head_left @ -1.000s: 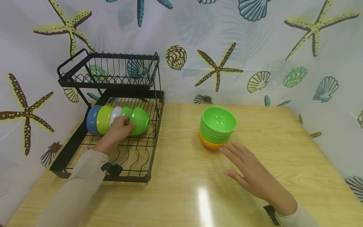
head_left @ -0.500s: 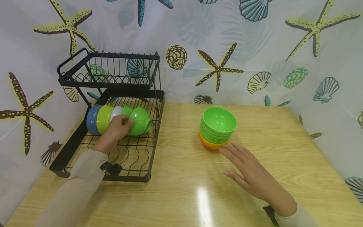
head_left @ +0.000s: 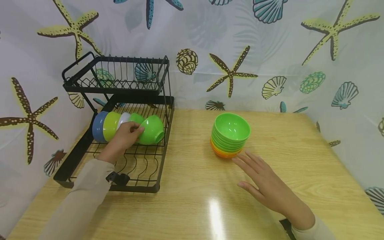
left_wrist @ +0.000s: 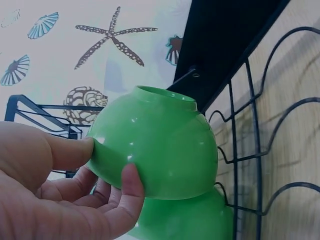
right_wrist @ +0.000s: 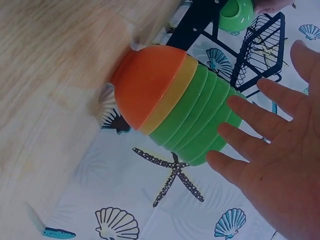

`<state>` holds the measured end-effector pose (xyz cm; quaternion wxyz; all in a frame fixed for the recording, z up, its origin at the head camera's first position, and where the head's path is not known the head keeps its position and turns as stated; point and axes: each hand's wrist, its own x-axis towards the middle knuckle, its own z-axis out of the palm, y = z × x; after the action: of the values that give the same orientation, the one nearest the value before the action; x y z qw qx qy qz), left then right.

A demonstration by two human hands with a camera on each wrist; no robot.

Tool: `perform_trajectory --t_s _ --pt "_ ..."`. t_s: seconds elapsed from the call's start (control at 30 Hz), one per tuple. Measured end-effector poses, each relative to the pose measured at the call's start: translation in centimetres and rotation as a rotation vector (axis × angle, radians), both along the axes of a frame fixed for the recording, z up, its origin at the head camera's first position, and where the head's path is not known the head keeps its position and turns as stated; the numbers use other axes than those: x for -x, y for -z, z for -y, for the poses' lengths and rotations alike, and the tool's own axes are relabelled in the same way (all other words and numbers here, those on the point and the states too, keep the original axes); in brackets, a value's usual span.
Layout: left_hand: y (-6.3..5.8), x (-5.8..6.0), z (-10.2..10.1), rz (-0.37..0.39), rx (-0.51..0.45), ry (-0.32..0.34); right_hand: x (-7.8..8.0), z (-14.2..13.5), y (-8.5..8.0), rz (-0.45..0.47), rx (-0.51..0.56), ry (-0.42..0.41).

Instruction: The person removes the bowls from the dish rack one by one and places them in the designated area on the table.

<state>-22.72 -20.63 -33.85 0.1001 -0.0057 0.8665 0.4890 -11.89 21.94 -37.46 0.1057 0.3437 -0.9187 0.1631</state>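
My left hand (head_left: 126, 135) pinches the rim side of a green bowl (head_left: 153, 130), thumb against its wall and fingers beneath in the left wrist view. That bowl is tilted, its foot turned toward the right. Beside it in the lower tier of the black dish rack (head_left: 158, 181) stand another green bowl (head_left: 135, 118), a white bowl (head_left: 123, 118), a yellow-green bowl (head_left: 110, 126) and a blue bowl (head_left: 98, 127). My right hand (head_left: 267, 185) is held with fingers spread near a stack of bowls (head_left: 228, 136), green above yellow and orange.
The rack's upper tier (head_left: 114, 89) overhangs the back of the lower one. A patterned curtain (head_left: 192, 86) hangs behind and along both sides of the wooden table (head_left: 192, 200). Wire loops (left_wrist: 280, 120) line the rack's bottom.
The green bowl in my left hand has shifted slightly right, away from the other bowls, and tilted more. My right hand and the bowl stack have stayed put.
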Motion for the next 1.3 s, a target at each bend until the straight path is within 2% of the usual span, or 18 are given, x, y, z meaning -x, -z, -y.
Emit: perform_trajectory --t_s 0.33,0.5,0.6,0.8,1.0,1.17,1.3 --pt "-1.0 -0.6 0.0 -0.066 0.015 0.001 0.0 0.0 0.1 -0.004 -0.002 -0.004" --pt "-2.0 -1.3 -0.2 -0.078 0.035 0.02 0.1 0.2 -0.1 0.01 0.006 -0.017" --pt "-2.5 -1.9 -0.3 -0.11 0.081 0.042 0.1 0.3 -0.2 0.014 0.013 -0.027" --pt "-3.5 -3.6 -1.0 -0.251 0.2 0.101 0.1 0.6 -0.4 0.025 0.022 -0.034" --pt "-4.3 -5.5 -2.3 -0.358 0.216 0.131 0.4 0.7 -0.4 0.015 0.036 -0.043" --pt "-4.4 -6.9 -3.6 -0.509 0.207 0.157 0.6 0.9 -0.4 -0.017 0.061 -0.067" --pt "-4.5 -7.9 -4.7 -0.659 0.213 0.228 0.6 1.3 -0.8 -0.042 0.069 -0.089"
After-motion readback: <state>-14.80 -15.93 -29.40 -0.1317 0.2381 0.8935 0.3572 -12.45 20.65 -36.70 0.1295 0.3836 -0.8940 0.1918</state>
